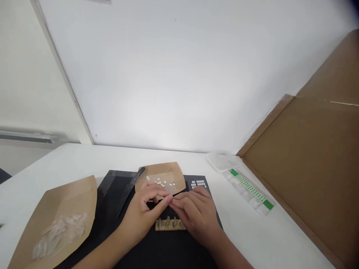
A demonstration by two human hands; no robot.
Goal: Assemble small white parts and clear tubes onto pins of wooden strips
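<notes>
My left hand (146, 205) and my right hand (196, 213) meet over the black mat (176, 250), thumbs and fingertips pinched together. Whatever they hold between them is too small or hidden to make out. Just below the fingers lies a yellowish strip (164, 228) with several clear upright pieces in it, its right end covered by my right hand. Behind the hands stands a brown paper tray (176, 170) with small white oval pieces (159, 183). More white ovals (201, 182) sit in rows on the mat's back right corner, beyond my right hand.
A larger brown tray (53, 201) with clear plastic pieces (61, 231) stands at left. A dark flat tool (130, 190) leans on the back tray. At right lie a clear container (223, 160) and a green-and-white strip (251, 188), beside a cardboard wall (308, 168).
</notes>
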